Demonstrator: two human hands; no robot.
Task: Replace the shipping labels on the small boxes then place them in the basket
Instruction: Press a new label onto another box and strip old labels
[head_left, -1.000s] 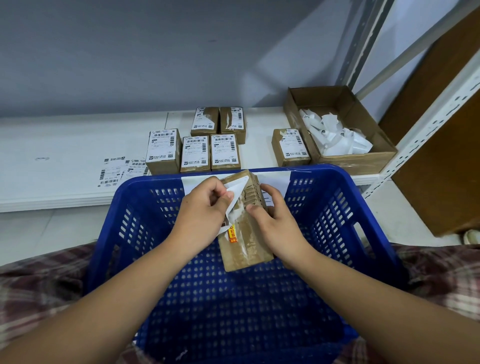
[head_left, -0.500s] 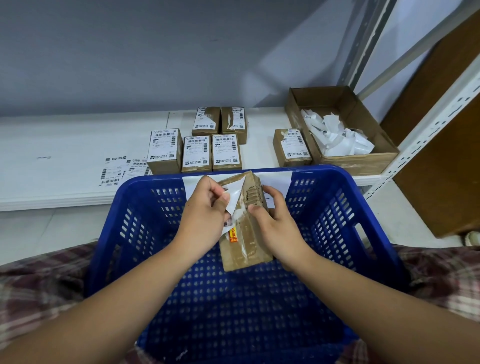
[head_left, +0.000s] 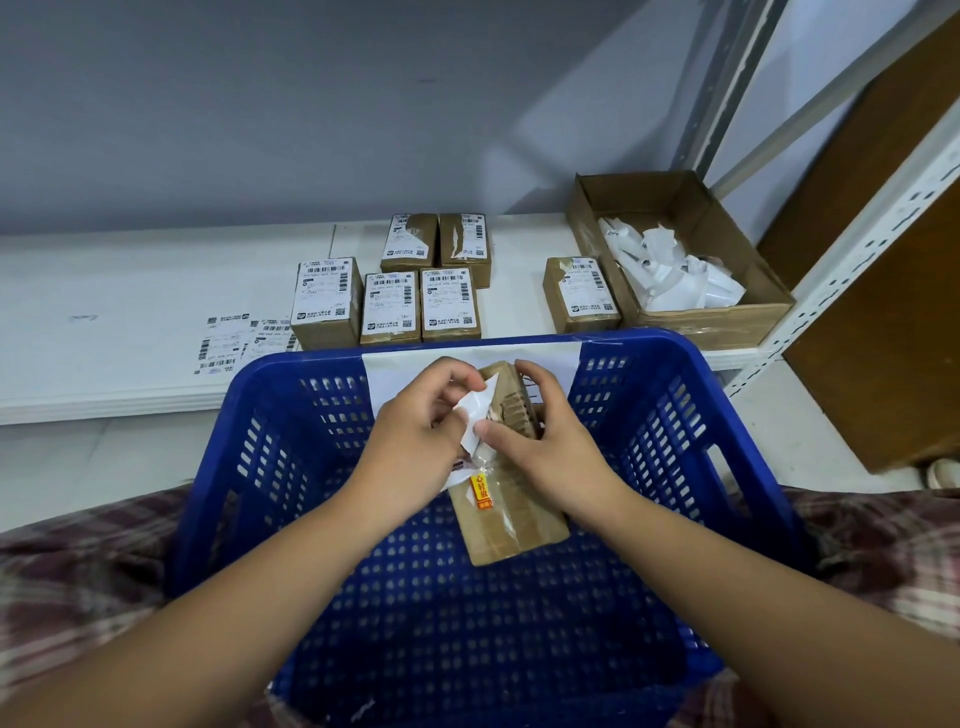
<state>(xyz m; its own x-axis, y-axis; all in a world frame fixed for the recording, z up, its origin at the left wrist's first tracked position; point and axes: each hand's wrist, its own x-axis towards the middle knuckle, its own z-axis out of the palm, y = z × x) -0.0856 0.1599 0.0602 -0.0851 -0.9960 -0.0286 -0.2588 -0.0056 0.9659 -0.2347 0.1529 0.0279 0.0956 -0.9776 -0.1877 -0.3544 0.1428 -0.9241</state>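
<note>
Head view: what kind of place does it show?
Probably a parcel-packing storeroom: small labelled boxes stand on a white shelf, an open carton holds peeled label scraps, and a perforated metal rack post rises at right.

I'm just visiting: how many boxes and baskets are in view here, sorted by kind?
Small boxes on the shelf: 6
Held small box: 1
Blue basket: 1
Open carton of peeled scraps: 1
Total: 9
</note>
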